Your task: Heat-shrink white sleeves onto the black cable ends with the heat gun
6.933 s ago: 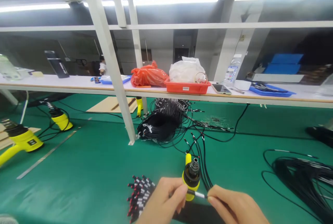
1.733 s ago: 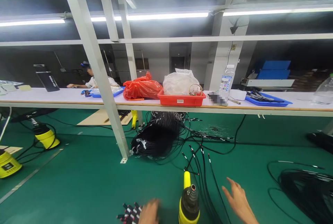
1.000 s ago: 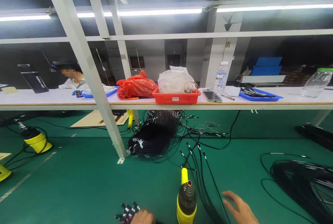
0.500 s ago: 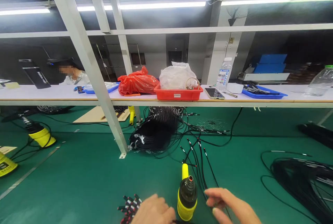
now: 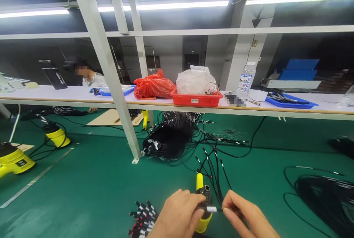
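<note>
A thin black cable with a white sleeve (image 5: 211,209) is stretched level between my hands. My left hand (image 5: 178,212) pinches its end left of the sleeve. Right of the sleeve, the fingertips of my right hand (image 5: 246,214) are closed on the cable. Just behind the cable a yellow and black heat gun (image 5: 203,224) stands with its metal nozzle upward, partly covered by my left hand. Beside my left hand lies a bundle of black cable ends (image 5: 142,217) with red and white marks. Several loose cables (image 5: 217,179) lie behind the heat gun.
A coil of black cables (image 5: 168,142) lies under the raised shelf (image 5: 155,104); another cable pile (image 5: 323,197) is at the right. The shelf bears a red tray (image 5: 197,100) and a bottle (image 5: 246,79). More heat guns (image 5: 20,162) stand at the left. Across the shelf sits a person (image 5: 92,77).
My hands have come together over the heat gun, and the white-sleeved cable now shows between them. My right hand has gone from open to pinching. The view has shifted left.
</note>
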Available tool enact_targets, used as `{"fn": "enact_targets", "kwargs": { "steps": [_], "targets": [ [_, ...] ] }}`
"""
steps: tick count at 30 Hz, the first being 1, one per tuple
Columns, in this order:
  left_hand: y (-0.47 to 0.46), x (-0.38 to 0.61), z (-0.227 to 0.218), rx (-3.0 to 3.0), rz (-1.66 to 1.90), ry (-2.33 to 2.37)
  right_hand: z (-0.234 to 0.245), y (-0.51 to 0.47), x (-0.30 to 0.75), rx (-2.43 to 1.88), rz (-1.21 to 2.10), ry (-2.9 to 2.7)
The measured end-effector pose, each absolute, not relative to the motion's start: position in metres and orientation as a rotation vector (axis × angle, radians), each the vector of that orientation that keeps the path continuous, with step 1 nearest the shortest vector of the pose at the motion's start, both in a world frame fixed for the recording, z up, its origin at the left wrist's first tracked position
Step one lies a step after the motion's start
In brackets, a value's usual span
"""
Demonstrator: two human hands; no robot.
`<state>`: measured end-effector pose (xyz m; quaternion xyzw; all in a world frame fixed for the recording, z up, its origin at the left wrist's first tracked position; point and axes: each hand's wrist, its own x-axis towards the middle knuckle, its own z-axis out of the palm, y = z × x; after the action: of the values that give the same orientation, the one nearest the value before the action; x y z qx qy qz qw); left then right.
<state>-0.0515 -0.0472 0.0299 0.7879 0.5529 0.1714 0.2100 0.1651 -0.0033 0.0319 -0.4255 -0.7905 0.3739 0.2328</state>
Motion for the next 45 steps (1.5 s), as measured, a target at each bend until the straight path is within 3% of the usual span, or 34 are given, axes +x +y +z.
{"fn": "enact_targets", "kwargs": {
  "steps": [6,27,45],
  "targets": [
    [-0.046,-0.058,0.030,2.240,0.453,1.602,0.033,0.006,0.164,-1.201,1.114,-2.137],
    [-0.011,-0.045,0.011,1.731,0.896,1.633,0.022,0.033,0.151,-1.271,0.979,-2.106],
    [-0.011,-0.047,0.006,1.660,0.930,1.638,0.014,0.038,0.149,-1.325,0.926,-2.155]
  ]
}}
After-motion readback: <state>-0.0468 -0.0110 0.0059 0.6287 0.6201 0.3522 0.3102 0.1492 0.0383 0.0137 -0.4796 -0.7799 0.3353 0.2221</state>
